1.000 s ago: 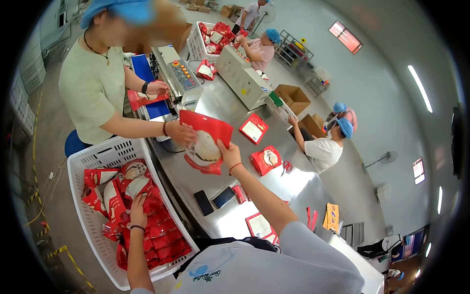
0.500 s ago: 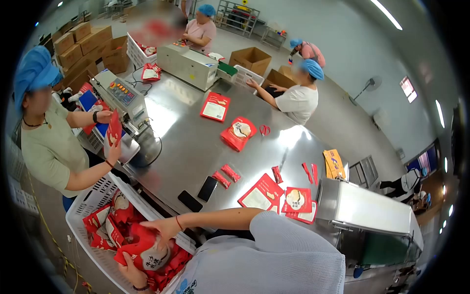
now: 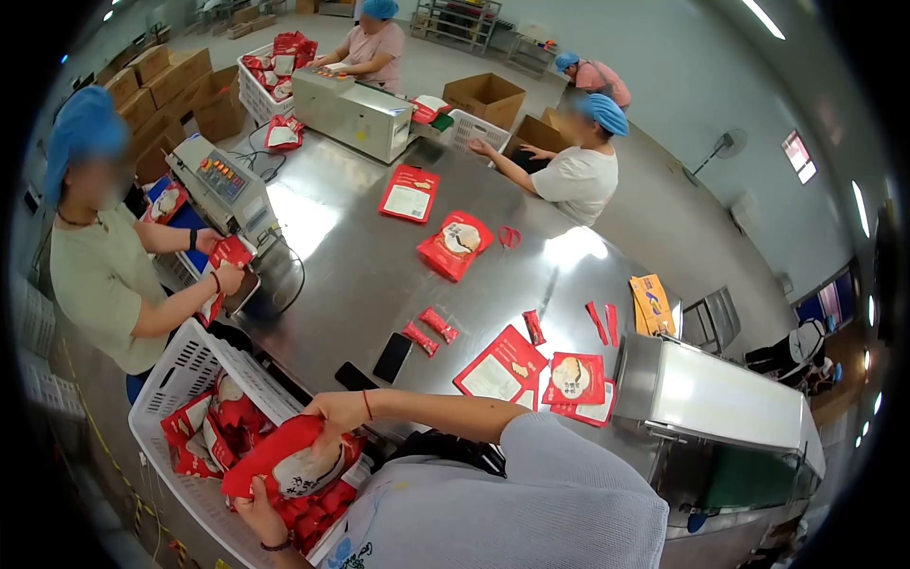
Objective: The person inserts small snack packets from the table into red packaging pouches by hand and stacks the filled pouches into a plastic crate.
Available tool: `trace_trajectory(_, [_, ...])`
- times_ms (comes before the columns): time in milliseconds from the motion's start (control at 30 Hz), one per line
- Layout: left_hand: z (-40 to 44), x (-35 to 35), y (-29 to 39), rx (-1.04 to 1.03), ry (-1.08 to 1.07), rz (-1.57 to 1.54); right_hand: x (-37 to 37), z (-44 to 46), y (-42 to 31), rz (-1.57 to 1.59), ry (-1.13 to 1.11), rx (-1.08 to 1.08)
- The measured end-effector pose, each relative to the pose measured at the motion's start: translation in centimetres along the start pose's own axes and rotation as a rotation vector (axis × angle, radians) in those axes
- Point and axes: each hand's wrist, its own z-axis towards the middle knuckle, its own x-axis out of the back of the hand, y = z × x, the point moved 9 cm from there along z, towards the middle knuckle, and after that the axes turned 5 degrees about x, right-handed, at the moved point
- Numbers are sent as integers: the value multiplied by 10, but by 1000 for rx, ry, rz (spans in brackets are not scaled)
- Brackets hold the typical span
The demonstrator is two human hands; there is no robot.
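Note:
My left hand (image 3: 260,519) is closed on the lower left edge of a red and white pouch (image 3: 301,467) with a round light panel and dark lettering. My right hand (image 3: 336,414), with a red string at the wrist, grips the pouch's upper edge. Both hands keep the pouch tilted over a white plastic basket (image 3: 159,391), above several similar red pouches (image 3: 227,412) piled inside.
The steel table (image 3: 341,251) bears red pouches, small red packets (image 3: 438,324), red scissors (image 3: 510,237) and phones (image 3: 392,357). A co-worker (image 3: 104,275) handles a pouch beside a sealing machine (image 3: 223,185). A conveyor machine (image 3: 725,394) stands right.
My right hand has moved up and right along the pouch, which is now stretched more upright between my hands. The co-worker at left has lowered a pouch toward the machine.

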Motion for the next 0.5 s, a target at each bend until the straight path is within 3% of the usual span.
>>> trace_trajectory(33, [1, 0, 3, 39, -21, 44, 15, -1, 13, -123, 97, -9])
trace_trajectory(67, [2, 0, 14, -127, -11, 110, 23, 1, 21, -246, 174, -25])
trace_trajectory(133, [1, 4, 7, 83, -38, 12, 34, -4, -2, -528, 248, 26])
trace_trajectory(200, [-1, 5, 4, 192, -94, -74, 26, -1, -14, -556, 217, -65])
trace_trajectory(267, [5, 5, 8, 110, -135, 1, 20, 3, -15, -394, 267, 85])
trace_trajectory(333, [18, 7, -2, 29, -222, 34, 15, 12, -32, -698, 199, 86])
trace_trajectory(400, [34, 34, -31, 108, -129, -74, 24, 19, -38, -878, 237, 187])
trace_trajectory(467, [66, 69, -78, 135, 12, -121, 85, 7, -24, -671, 476, -29])
trace_trajectory(500, [81, 99, -116, 78, 132, 51, 111, 5, -30, -741, 600, -43])
